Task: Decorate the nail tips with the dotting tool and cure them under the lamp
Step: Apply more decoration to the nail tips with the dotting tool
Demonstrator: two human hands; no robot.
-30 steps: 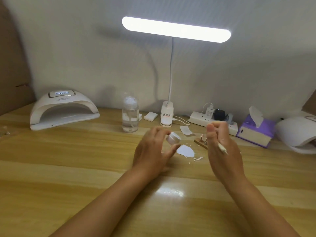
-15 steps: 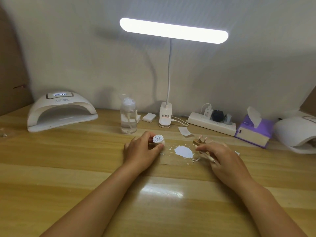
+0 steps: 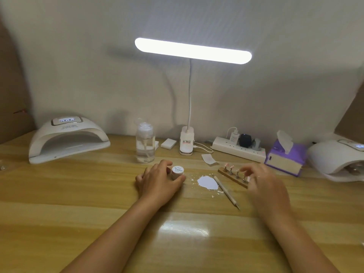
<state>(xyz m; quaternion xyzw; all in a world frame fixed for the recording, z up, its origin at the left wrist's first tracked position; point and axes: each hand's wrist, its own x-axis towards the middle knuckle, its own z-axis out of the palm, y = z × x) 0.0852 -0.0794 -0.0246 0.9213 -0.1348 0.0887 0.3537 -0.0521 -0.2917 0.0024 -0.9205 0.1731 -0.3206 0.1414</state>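
Observation:
My left hand [image 3: 159, 184] grips a small white gel jar [image 3: 177, 172] standing on the wooden desk. The dotting tool [image 3: 225, 189] lies loose on the desk beside a white smear of gel [image 3: 207, 182]. Just right of it, a wooden holder [image 3: 232, 177] carries several nail tips on stands. My right hand [image 3: 264, 186] hovers at the holder's right end, its fingers bent over it and blurred; they hold nothing that I can see. A white curing lamp [image 3: 67, 137] stands at the far left.
A clear pump bottle [image 3: 145, 143], a clip-on desk light [image 3: 187, 140], a power strip [image 3: 239, 147] and a purple tissue box [image 3: 285, 156] line the back of the desk. A second curing lamp [image 3: 338, 156] sits at the right edge.
My left hand lowered the jar onto the desk. My right hand set the dotting tool down next to the white smear and moved right toward the nail tip holder.

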